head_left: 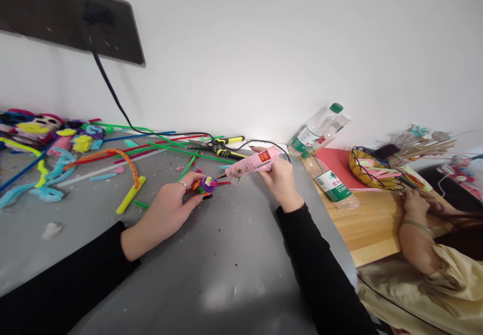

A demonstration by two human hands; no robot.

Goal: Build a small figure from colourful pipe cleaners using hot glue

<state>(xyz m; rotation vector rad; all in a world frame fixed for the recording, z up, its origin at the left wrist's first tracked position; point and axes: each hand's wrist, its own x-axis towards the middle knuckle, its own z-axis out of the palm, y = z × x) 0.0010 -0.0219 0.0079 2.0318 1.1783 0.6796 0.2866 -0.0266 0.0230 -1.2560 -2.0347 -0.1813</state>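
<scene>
Between the thumb and fingers of my left hand is a small purple, orange and yellow pipe-cleaner piece. My right hand is wrapped round the handle of a pink hot glue gun. The gun's metal nozzle points left and reaches the top of the pipe-cleaner piece; whether it touches, I cannot tell. Behind the gun lie yellow-and-black pliers. Loose pipe cleaners in green, red and blue, among them an orange one, spread over the grey table mat to the left.
Plush pipe-cleaner figures sit at the far left. Clear plastic bottles lean and lie at the right edge. A black cord hangs from a wall panel. Beyond, a co-worker's arm rests near a yellow basket.
</scene>
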